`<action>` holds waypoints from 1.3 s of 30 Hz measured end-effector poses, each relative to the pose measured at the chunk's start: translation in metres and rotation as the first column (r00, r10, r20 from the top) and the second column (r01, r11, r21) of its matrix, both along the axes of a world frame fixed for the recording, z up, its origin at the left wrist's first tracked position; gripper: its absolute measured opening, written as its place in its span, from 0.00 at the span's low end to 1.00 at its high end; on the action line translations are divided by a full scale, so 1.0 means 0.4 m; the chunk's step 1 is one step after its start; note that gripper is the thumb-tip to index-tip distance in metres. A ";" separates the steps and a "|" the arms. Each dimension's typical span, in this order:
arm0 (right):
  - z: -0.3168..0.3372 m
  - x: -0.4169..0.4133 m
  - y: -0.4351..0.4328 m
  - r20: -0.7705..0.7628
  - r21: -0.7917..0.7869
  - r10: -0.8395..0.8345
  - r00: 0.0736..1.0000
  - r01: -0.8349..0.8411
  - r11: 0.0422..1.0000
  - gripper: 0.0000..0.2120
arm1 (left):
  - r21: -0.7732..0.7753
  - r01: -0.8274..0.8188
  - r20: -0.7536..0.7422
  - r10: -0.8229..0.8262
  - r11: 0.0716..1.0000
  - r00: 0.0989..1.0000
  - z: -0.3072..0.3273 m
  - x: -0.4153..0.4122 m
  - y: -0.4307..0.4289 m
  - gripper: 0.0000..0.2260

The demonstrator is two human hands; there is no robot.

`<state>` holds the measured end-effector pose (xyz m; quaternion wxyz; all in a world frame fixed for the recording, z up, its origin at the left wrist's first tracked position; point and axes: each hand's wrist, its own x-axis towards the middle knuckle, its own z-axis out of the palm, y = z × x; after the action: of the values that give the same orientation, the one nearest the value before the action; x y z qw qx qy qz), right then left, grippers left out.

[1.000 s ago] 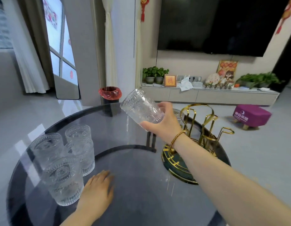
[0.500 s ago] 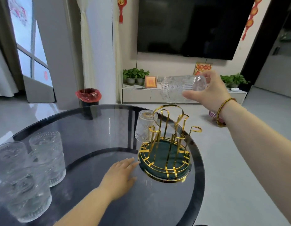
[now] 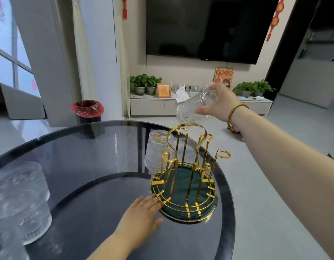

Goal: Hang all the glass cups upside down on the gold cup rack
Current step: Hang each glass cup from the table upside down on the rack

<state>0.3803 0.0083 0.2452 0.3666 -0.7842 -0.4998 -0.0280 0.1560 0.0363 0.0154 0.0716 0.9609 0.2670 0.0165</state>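
The gold cup rack (image 3: 188,166) with a dark green base stands at the right edge of the round glass table (image 3: 98,166). One ribbed glass cup (image 3: 156,151) hangs upside down on its far left prong. My right hand (image 3: 217,105) holds another glass cup (image 3: 195,106) tilted, mouth down and to the left, just above the rack's top loop. My left hand (image 3: 141,212) lies flat on the table, fingertips touching the rack's base ring. Upright glass cups (image 3: 20,199) stand blurred at the left edge.
A bin with a red liner (image 3: 87,111) stands on the floor beyond the table. A low TV cabinet (image 3: 181,106) with potted plants runs along the far wall. The rack sits close to the table's right rim.
My right hand has lowered the cup toward the rack and tipped its mouth downward. My left hand has slid right until it touches the rack's base. The view has turned right.
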 end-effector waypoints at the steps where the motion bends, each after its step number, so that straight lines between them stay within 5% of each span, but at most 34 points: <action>1: -0.005 0.002 0.007 -0.001 -0.005 -0.001 1.000 0.001 1.000 0.37 | -0.002 0.001 0.015 -0.001 1.000 1.000 -0.002 -0.004 0.001 0.22; 10: -0.029 -0.013 0.047 -0.003 -0.147 0.112 0.994 -0.111 0.983 0.37 | -0.045 -0.009 0.104 0.014 0.999 0.994 0.009 -0.055 -0.001 0.23; 15: -0.039 -0.026 0.071 0.022 -0.202 0.164 0.986 -0.156 0.967 0.36 | 0.143 0.007 0.066 -0.016 0.990 0.998 0.056 -0.067 -0.040 0.25; 20: -0.068 -0.020 0.091 0.061 -0.311 0.193 0.979 -0.165 0.936 0.33 | 0.020 -0.007 0.172 0.003 1.000 0.985 0.029 -0.066 -0.025 0.25; 24: -0.090 -0.017 0.104 0.047 -0.418 0.216 0.975 -0.177 0.891 0.38 | -0.123 -0.040 0.083 0.050 0.992 0.995 0.009 -0.062 -0.010 0.24; 39: -0.126 -0.017 0.153 0.045 -0.626 0.402 0.914 -0.288 0.724 0.33 | -0.182 -0.073 0.041 0.082 0.981 0.996 0.003 -0.053 0.009 0.26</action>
<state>0.3734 0.0694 0.1948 0.0479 -0.7466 -0.6501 0.1333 0.1349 0.0399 0.0166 0.1643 0.9386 0.3027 0.0184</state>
